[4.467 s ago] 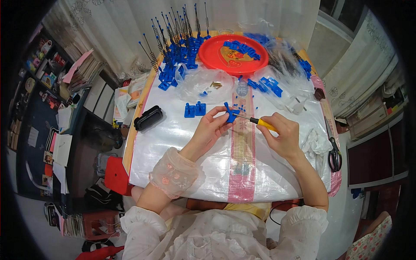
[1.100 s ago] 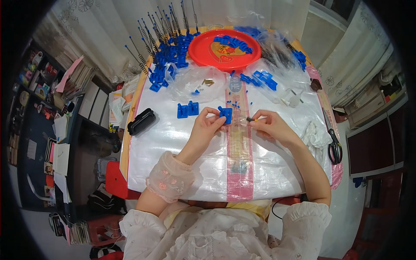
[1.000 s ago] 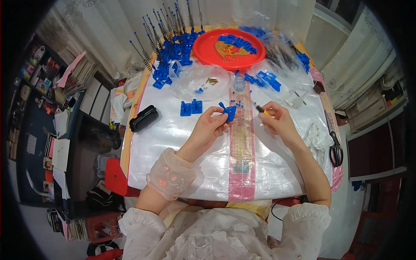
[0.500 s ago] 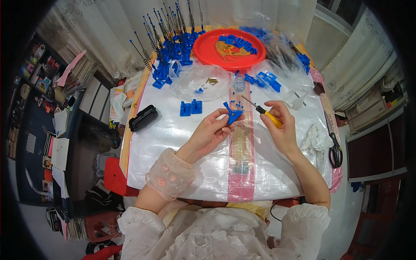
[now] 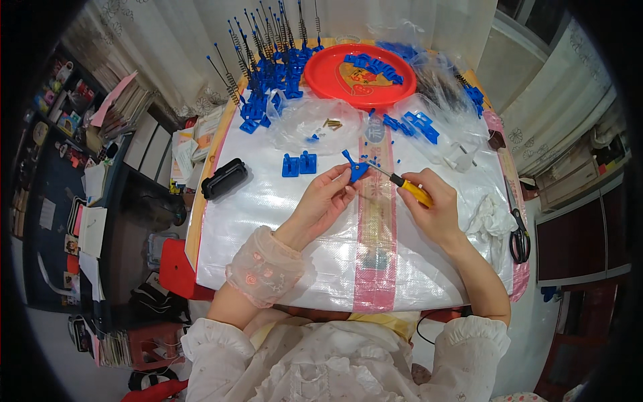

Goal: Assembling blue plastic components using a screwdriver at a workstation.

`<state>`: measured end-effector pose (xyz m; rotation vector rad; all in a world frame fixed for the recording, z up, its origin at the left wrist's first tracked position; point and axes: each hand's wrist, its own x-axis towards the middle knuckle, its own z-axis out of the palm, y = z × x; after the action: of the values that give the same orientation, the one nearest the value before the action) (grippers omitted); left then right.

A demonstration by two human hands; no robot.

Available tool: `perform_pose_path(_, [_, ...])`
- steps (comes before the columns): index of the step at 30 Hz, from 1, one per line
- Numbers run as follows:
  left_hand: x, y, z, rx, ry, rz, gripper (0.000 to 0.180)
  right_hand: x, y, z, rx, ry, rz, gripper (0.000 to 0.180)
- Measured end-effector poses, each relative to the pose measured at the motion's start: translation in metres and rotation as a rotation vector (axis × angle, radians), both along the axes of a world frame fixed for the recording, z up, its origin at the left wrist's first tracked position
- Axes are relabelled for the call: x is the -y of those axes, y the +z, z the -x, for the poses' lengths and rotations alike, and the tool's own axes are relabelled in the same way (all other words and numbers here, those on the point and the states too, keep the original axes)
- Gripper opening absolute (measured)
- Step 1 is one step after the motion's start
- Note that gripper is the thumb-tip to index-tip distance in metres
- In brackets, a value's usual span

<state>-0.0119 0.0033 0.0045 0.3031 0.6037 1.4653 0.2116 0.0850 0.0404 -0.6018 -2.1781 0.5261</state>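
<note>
Blue plastic is showing between the fingers (image 5: 340, 179) of the left hand (image 5: 321, 201), which are pinching a small blue part (image 5: 355, 167) and holding it up just above the tabletop (image 5: 268, 221), near the middle of the white plastic sheet. The right hand (image 5: 432, 211) is closing its fingers around the yellow handle of a screwdriver (image 5: 402, 186), and the metal tip is touching the blue part. Two blue pieces (image 5: 299, 164) are standing together just to the left of the held part. Farther back a red tray (image 5: 335, 80) is holding more blue parts, with a cluster of blue pieces with springs (image 5: 268, 67) beside it. A black case (image 5: 224, 178) is lying at the left edge, and scissors (image 5: 517, 234) are lying at the right edge.
</note>
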Motion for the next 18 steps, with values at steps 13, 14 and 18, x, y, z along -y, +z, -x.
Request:
perform_pose_path(13, [0.002,0.001,-0.007,-0.457,0.180,-0.036,0.031,0.001,0.000,-0.002,0.091,-0.020,-0.200,0.023])
perform_pose_path(14, [0.002,0.001,-0.007,-0.460,0.183,-0.043,0.033,0.001,0.000,-0.002,0.089,-0.018,-0.204,0.023])
perform_pose_path(18, [0.001,0.001,-0.005,-0.582,0.192,-0.061,0.036,0.002,0.004,-0.003,0.120,-0.032,-0.266,0.023])
